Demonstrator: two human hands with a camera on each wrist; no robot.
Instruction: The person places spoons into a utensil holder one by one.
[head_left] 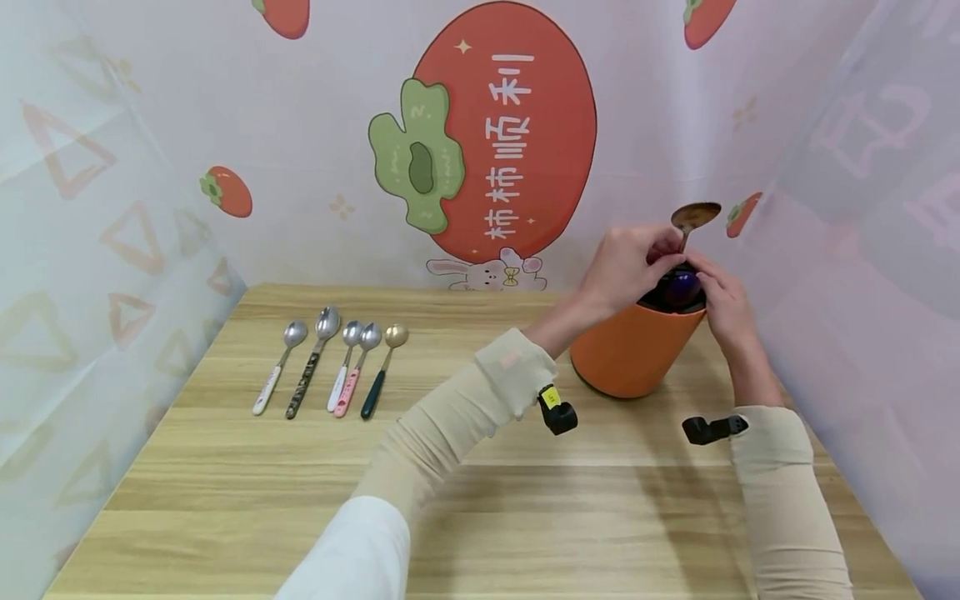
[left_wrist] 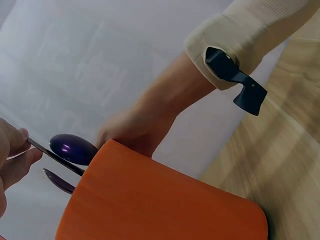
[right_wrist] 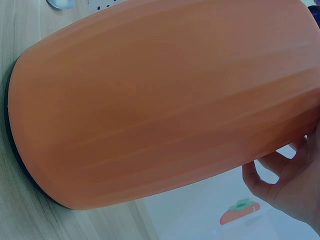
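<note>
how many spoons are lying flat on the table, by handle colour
White-handled spoons: 2
Black-patterned spoon: 1
Pink-handled spoon: 1
Dark green-handled spoon: 1
Total: 5

Wears beige slvs & blk wrist cams, L w/ yel tag.
</note>
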